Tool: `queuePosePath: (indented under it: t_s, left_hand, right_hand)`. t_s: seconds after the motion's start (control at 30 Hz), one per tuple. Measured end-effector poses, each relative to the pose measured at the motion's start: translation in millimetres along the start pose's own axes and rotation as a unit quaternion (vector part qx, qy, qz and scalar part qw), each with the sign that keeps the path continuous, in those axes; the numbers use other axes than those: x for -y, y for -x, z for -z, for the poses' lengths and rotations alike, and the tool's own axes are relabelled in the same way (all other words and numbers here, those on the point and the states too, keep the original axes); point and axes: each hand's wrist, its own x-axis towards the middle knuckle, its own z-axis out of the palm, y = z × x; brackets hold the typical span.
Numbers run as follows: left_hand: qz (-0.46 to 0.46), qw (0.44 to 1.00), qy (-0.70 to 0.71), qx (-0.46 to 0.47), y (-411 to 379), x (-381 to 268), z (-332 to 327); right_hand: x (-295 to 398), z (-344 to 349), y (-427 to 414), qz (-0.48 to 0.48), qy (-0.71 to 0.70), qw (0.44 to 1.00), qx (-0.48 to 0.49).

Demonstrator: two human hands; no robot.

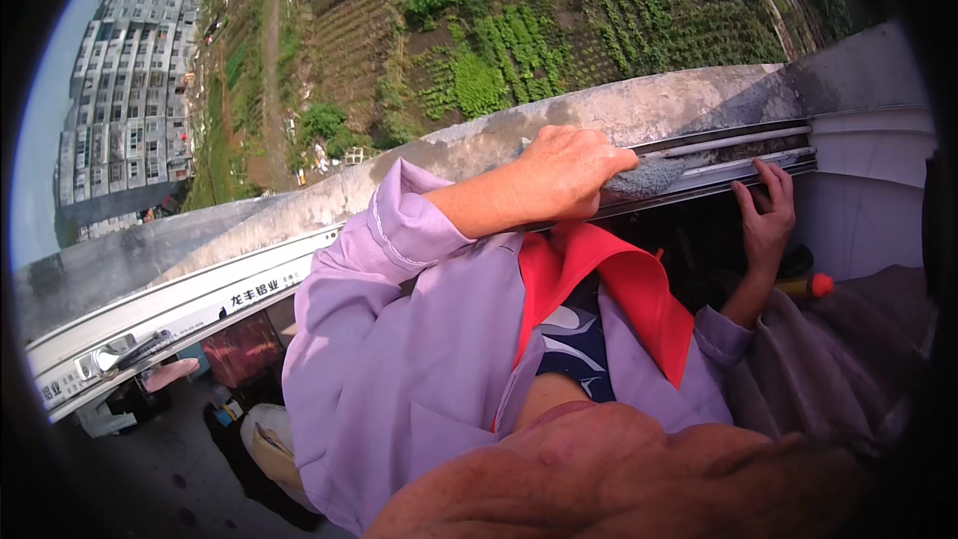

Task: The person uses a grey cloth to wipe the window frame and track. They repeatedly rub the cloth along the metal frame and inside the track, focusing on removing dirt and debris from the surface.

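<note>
My left hand (pixel 565 168) is closed on a bunched grey-blue cloth (pixel 645 178), pressing it on the window frame. Dark grime shows in the metal window track (pixel 775 144) to the right of the cloth. My right hand (pixel 771 209) holds nothing, its fingers a little apart and the tips touching the inner edge of the frame. Beyond the frame runs a rough concrete sill (pixel 621 106), stained grey in patches. My left arm, in a lavender sleeve (pixel 374 314), covers part of the sill and frame.
A white window sash rail (pixel 179 314) bearing writing, with a metal handle (pixel 108 361), runs along the left. A white wall (pixel 872 146) stands at right, near an orange-red cap (pixel 822 284). Crop rows (pixel 516 52) lie far below; an apartment block (pixel 123 90) rises beyond.
</note>
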Motion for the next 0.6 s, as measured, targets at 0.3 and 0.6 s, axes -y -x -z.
queuePosePath:
  t_s: [0.3,0.6]
  left_hand:
    - [0.007,1.000,0.024,-0.013,24,14,4]
    - [-0.056,0.996,0.006,-0.062,-34,-13,-26]
  right_hand:
    - [-1,1,-1,-0.001,0.009,1.000,0.004]
    - [-2,-1,1,0.006,0.007,1.000,-0.003]
